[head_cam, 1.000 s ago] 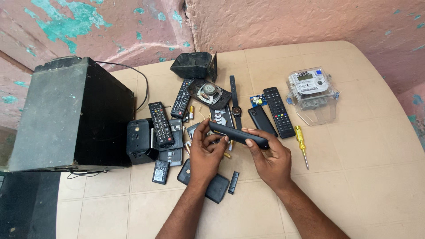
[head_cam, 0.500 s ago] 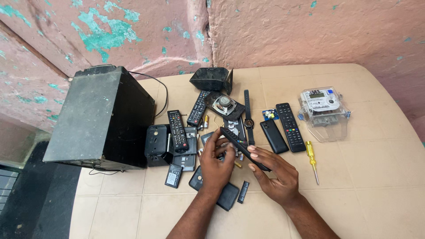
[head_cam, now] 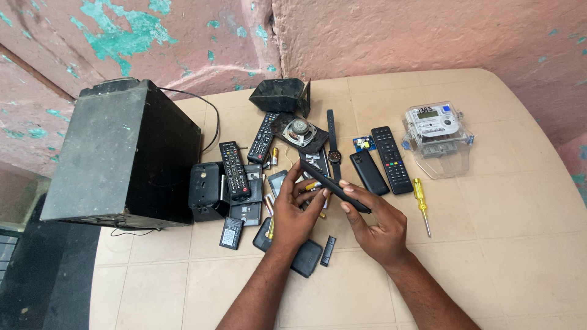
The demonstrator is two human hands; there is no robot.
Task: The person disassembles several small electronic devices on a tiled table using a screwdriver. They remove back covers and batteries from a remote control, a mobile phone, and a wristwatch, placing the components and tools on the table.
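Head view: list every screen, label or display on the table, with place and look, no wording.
Clear-cased electricity meter, far right: small greenish display, white label above.
Black flat battery, near the black speaker box: pale label.
Black wristwatch, centre: round dark dial.
Hands hold a screenless slim black remote.

Black remote (head_cam: 333, 186), probably, in both hands.

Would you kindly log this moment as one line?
left hand: holds slim black remote | right hand: holds same remote | yellow-handled screwdriver: on beige table
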